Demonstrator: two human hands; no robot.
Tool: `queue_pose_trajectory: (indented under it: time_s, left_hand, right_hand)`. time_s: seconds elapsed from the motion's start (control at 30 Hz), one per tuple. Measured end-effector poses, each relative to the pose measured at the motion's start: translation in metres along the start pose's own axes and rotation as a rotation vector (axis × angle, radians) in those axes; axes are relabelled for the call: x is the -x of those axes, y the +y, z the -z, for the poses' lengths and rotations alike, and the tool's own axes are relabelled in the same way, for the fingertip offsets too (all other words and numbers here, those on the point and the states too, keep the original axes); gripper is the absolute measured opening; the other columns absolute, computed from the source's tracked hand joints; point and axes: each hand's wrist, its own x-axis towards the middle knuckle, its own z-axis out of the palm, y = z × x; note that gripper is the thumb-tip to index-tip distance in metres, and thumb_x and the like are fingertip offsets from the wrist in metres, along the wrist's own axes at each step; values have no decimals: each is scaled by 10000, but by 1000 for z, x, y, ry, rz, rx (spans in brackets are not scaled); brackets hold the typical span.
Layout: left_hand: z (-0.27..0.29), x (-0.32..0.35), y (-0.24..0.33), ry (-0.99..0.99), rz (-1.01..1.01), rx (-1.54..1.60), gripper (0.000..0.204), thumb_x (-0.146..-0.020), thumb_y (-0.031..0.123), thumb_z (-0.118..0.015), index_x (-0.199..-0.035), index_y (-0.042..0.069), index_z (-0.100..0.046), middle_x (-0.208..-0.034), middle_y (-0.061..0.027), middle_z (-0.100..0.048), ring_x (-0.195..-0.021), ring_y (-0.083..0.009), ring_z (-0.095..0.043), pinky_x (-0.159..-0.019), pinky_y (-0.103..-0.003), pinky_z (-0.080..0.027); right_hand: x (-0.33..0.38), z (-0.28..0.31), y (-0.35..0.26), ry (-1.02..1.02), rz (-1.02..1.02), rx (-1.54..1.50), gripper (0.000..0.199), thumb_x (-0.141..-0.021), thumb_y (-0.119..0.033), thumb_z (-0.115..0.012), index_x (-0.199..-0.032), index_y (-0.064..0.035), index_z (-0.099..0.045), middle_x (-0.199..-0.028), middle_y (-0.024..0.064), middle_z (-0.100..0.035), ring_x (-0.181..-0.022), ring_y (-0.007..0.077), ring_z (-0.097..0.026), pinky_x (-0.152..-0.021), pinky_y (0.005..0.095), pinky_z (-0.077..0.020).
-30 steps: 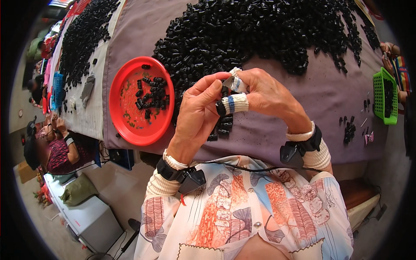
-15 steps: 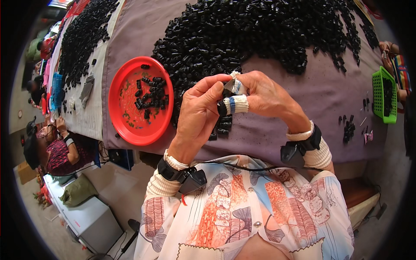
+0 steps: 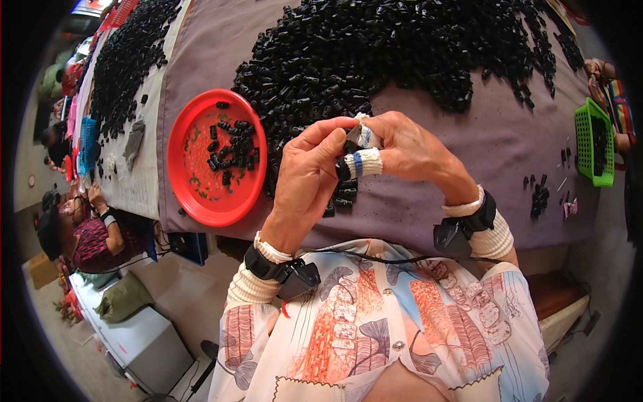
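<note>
My left hand (image 3: 305, 171) is closed, its thumb and index finger pinched together; what lies between them is hidden. Facing it, my right hand (image 3: 415, 147) is closed too, with white, blue-striped knit covers (image 3: 365, 162) on its fingers. A flat, grey, pointed piece like a small blade (image 3: 352, 134) shows at the right fingertips, close to the left thumb. At the end of the lower knit cover is something black (image 3: 343, 169), too small to make out. Just beyond both hands spreads a large heap of small black plastic parts (image 3: 321, 67) on a mauve cloth (image 3: 429, 208).
On the left stands a red plate (image 3: 181, 194) with several black parts. A green basket (image 3: 606, 171) sits at the right edge near a few loose parts (image 3: 540, 197). Another person (image 3: 97, 234) works at the far left beside a second black heap (image 3: 127, 74).
Both hands keep almost the same pose and place. The view has shifted very slightly.
</note>
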Motion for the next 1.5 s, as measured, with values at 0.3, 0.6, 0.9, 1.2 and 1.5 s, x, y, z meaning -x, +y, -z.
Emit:
queue_pose_trajectory:
  time_s: [0.3, 0.6, 0.9, 1.2, 1.5]
  left_hand:
    - [4, -3, -3, -17, 16, -3, 225, -883, 109, -534, -1049, -37, -575, -1000, -97, -606, -874, -138, -584, -783, -266, -484]
    - [4, -5, -3, 4, 26, -35, 207, -878, 111, -543, -1025, -27, -586, -959, -84, -615, -837, -128, -591, -752, -254, -486]
    - [5, -5, -4, 14, 30, -32, 217, -886, 127, -529, -1034, -24, -581, -948, -74, -613, -857, -125, -586, -762, -260, -485]
    - [2, -4, 0, -11, 43, 111, 236, -901, 131, -502, -1064, -29, -560, -949, -82, -611, -854, -128, -592, -770, -275, -490]
    - [4, -5, -1, 3, 11, 49, 225, -895, 126, -512, -1053, -25, -565, -951, -79, -614, -852, -126, -594, -771, -270, -491]
  right_hand:
    - [0, 0, -1, -31, -51, -11, 478, -620, -381, -740, -578, -2, -450, -518, 30, -391, -504, 139, -387, -464, 323, -323]
    - [0, -2, 1, 34, -18, 40, 493, -604, -406, -745, -591, 5, -473, -516, 68, -425, -502, 176, -424, -482, 339, -357]
    - [3, -5, 0, 46, 18, 110, 400, -668, -310, -689, -598, 15, -468, -529, 112, -480, -486, 197, -446, -471, 339, -365]
    - [-2, -4, -1, 84, -2, 74, 457, -646, -368, -705, -588, 12, -458, -534, 108, -472, -493, 199, -460, -479, 353, -371]
    - [-3, -2, -3, 47, -10, 44, 518, -623, -442, -715, -600, 21, -482, -510, 107, -460, -477, 207, -454, -475, 346, -379]
